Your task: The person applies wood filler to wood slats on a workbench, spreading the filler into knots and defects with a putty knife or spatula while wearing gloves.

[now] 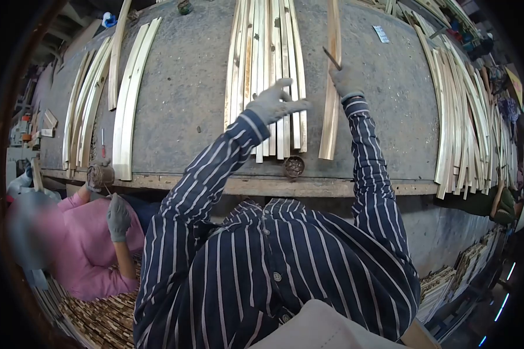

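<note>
My left hand (pixel 273 103), in a grey glove, is over the lower part of a bundle of long pale wood strips (pixel 265 52), its fingers spread with nothing between them. To the right, my gloved right hand (pixel 347 80) is closed around a thin dark pointed tool (pixel 332 59), whose tip points up and left. That hand is beside a single browner wood strip (pixel 330 125), which lies lengthwise on the grey table. A small round tin (pixel 294 166) with brown contents stands near the table's front edge, just below the pale strips.
More strips lie at the left (pixel 135 99) and in a pile at the right (pixel 457 128). A red-handled screwdriver (pixel 103 145) and a blue-white packet (pixel 381 34) rest on the table (pixel 186 99). At lower left, a co-worker in pink (pixel 99 232) holds a tin (pixel 101 175).
</note>
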`<state>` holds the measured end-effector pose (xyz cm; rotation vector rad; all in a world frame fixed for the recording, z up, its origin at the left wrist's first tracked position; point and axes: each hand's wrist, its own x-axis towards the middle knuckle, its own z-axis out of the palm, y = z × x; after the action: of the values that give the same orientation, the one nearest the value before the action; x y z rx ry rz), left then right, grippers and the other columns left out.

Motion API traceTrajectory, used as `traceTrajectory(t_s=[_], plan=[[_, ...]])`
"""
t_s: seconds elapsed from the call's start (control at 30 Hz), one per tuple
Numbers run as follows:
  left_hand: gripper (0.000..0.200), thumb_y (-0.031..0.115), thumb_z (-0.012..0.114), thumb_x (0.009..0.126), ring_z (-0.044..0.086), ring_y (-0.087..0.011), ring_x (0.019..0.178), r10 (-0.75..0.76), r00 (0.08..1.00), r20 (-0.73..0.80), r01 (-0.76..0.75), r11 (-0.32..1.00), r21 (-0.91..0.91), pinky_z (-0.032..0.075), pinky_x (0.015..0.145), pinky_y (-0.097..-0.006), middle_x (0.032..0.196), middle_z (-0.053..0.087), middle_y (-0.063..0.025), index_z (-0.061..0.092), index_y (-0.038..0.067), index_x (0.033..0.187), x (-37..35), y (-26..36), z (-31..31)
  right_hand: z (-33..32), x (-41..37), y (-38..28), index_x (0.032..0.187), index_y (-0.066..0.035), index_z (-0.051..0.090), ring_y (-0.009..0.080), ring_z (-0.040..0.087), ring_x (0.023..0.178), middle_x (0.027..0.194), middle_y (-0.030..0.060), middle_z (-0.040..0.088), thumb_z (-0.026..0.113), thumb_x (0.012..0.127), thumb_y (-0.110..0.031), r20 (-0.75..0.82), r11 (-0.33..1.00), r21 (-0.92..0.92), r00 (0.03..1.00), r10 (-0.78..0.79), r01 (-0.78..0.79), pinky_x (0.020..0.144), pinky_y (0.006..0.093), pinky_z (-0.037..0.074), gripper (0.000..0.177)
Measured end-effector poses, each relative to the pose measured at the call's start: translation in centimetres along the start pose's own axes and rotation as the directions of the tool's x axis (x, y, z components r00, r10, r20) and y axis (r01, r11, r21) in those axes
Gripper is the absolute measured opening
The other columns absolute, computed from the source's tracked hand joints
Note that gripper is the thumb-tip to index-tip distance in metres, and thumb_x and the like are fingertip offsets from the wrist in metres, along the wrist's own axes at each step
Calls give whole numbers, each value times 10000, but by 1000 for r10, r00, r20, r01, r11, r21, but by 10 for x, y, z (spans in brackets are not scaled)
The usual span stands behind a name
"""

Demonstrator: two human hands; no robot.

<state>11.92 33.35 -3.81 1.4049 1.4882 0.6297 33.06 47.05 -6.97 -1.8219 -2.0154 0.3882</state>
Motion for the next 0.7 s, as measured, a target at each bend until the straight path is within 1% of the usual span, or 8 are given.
traceTrajectory(t_s=[0.03,0.13,0.27,0.4,0.53,0.6,0.67,0.7], plan=[[943,472,780,767,602,-157,753,-52,997,-53,47,996,-79,519,596,-249,959,628,-151,329,-40,1418,-7,0,-10,16,7,11,931,-42,699,404,661,854,849,226,678,601,837,-392,2,1000,-17,1000,-10,10,775,490,525,375],[797,421,721,841,629,-179,759,-78,974,-214,47,988,-150,544,650,-298,936,635,-140,378,-35,1399,-23,-18,-38,43,9,5,924,-42,698,397,665,862,877,232,679,595,839,-391,107,994,-108,994,-8,20,785,486,527,373],[713,331,750,826,624,-156,750,-162,937,-311,91,969,-230,535,630,-279,953,625,-112,437,-18,1362,-51,-37,-74,85,23,-7,960,-51,694,393,666,909,939,222,688,596,834,-399,143,993,-118,990,12,5,809,492,522,383],[650,267,755,823,617,-144,738,-230,915,-331,116,937,-329,527,612,-266,965,616,-96,465,-12,1332,-83,-66,-93,94,24,-18,972,-52,682,385,668,913,933,212,691,581,848,-402,149,992,-123,988,33,-15,810,497,520,385],[560,202,736,838,602,-134,716,-280,917,-285,158,909,-387,518,604,-263,969,609,-86,495,13,1307,-108,-94,-101,104,21,-5,957,-55,667,395,666,891,924,207,691,546,881,-437,89,990,-108,992,-85,94,789,504,522,408],[538,186,729,844,597,-133,711,-297,917,-267,172,898,-406,517,605,-263,972,608,-86,502,24,1304,-120,-109,-108,103,18,-2,957,-50,654,408,660,877,912,215,687,527,895,-442,131,986,-132,987,-87,105,777,512,518,417],[526,171,727,844,598,-134,711,-275,929,-249,146,887,-438,518,606,-260,969,603,-84,510,37,1304,-128,-127,-120,100,16,-2,1065,-34,635,431,632,916,956,256,662,530,906,-429,162,987,-83,979,-120,135,807,515,489,438],[526,171,727,844,598,-134,711,-278,929,-245,148,885,-442,518,606,-260,969,603,-84,510,37,1304,-135,-126,-123,97,13,-4,1061,-37,637,433,625,937,970,265,657,509,916,-419,175,989,-84,979,-105,121,826,506,483,428]])
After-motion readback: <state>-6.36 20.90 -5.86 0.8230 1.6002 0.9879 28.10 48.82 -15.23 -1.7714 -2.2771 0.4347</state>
